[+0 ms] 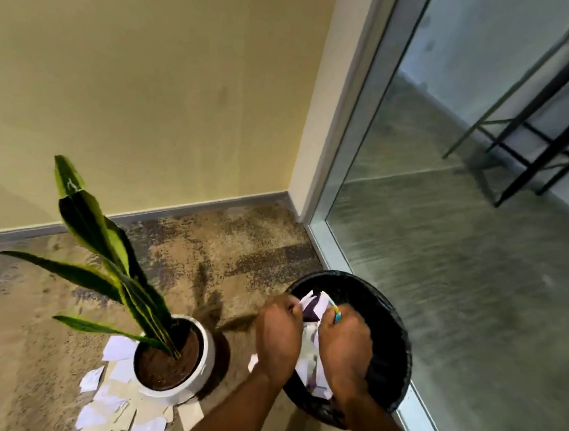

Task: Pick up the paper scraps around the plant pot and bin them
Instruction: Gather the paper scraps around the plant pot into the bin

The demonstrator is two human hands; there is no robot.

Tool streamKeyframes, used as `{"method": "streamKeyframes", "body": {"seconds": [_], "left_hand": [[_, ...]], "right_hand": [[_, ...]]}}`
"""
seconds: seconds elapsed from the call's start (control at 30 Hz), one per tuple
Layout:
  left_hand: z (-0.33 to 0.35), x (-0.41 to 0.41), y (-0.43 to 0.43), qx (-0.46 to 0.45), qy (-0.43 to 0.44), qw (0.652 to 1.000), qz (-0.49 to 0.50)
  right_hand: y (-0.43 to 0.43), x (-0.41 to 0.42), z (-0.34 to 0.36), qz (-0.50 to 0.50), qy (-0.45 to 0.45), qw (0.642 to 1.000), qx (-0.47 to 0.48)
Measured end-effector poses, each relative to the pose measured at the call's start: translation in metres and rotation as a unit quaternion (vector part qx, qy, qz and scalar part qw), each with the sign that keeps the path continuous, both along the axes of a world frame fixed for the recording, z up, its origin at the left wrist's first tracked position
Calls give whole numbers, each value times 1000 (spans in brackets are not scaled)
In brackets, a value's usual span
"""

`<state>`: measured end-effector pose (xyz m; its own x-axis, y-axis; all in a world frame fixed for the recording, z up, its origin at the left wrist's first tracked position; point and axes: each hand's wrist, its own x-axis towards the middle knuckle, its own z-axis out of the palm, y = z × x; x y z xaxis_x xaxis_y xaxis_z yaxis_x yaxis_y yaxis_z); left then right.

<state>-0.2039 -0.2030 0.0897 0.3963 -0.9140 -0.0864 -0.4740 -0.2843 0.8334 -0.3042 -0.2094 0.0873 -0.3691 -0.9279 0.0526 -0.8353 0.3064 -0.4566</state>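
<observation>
No legible txt, labels or nos. anywhere; dark print on paper scraps [319, 303] too blurred to read.

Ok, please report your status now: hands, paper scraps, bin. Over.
Left hand and right hand both grip paper scraps over the black bin. Loose scraps lie on carpet beside the white plant pot. Bin mouth unobstructed.

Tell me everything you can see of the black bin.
The black bin is round and open-topped, its wall seemingly mesh or bag-lined. It stands upright on the carpet, right of the plant pot, beside the glass partition. The left hand and right hand hold paper scraps over its mouth.
</observation>
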Motion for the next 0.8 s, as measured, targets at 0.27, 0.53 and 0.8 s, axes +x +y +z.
{"method": "streamKeyframes", "body": {"seconds": [0.27,0.53,0.8], "left_hand": [[-28,-26,-7,-1,11,998,-69],[-38,13,9,-51,-31,997,-43],[-120,78,55,1,-46,998,-30]], "right_hand": [[-5,-36,-22,-10,-5,1000,24],[10,17,-28,80,-79,990,-89],[58,101,-86,242,-119,960,-78]]}}
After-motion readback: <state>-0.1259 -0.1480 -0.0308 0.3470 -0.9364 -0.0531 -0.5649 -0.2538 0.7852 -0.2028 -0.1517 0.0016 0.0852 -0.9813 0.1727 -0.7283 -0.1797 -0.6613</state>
